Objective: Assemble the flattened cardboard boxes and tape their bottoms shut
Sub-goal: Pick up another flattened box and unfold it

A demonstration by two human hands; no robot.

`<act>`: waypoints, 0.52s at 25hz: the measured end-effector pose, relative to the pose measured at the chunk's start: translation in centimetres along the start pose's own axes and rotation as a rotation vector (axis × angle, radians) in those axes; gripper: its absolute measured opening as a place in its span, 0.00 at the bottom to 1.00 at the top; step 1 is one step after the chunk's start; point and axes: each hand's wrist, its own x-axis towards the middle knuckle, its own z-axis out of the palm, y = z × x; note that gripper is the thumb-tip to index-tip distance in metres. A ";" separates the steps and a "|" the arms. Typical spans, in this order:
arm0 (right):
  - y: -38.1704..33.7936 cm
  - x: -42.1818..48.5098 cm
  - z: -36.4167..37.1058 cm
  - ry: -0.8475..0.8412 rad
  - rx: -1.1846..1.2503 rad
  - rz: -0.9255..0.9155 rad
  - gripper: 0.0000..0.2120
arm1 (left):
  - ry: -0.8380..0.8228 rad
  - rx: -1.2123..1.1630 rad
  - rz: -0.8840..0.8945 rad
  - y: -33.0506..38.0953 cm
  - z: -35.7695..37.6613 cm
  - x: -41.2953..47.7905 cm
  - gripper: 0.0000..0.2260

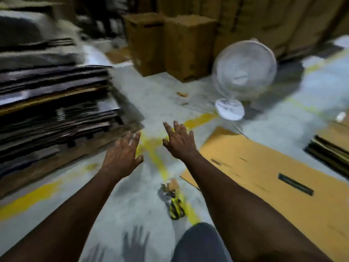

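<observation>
1. Grey concrete floor [132, 195], smooth and scuffed, is crossed by worn yellow painted lines [32, 197]; the whole view is blurred.
2. At the left rises a tall stack of flattened cardboard boxes [52, 110], its layered edges dark and brown.
3. One flattened tan box [264, 176] lies flat on the floor at the right, with a dark printed label on it.
4. Two upright brown cardboard boxes [170, 46] stand side by side at the back; what they hold cannot be seen.
5. A round white fan [243, 70] on a disc base stands near them.
6. A yellow-and-black tape dispenser [174, 203] lies on the floor between the forearms.
7. The left hand [122, 152] and right hand [179, 142] reach forward above the floor, fingers spread wide, palms down, holding nothing.
</observation>
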 end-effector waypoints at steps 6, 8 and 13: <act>22.1 -9.2 10.2 -0.110 -0.054 0.343 0.33 | -0.094 0.068 0.406 20.1 11.8 7.5 0.38; 25.9 -11.6 15.1 -0.181 -0.044 0.457 0.35 | -0.139 0.118 0.537 23.7 16.9 8.0 0.39; 32.8 -15.5 26.3 -0.439 -0.085 0.509 0.43 | -0.288 0.184 0.736 28.3 31.2 10.0 0.38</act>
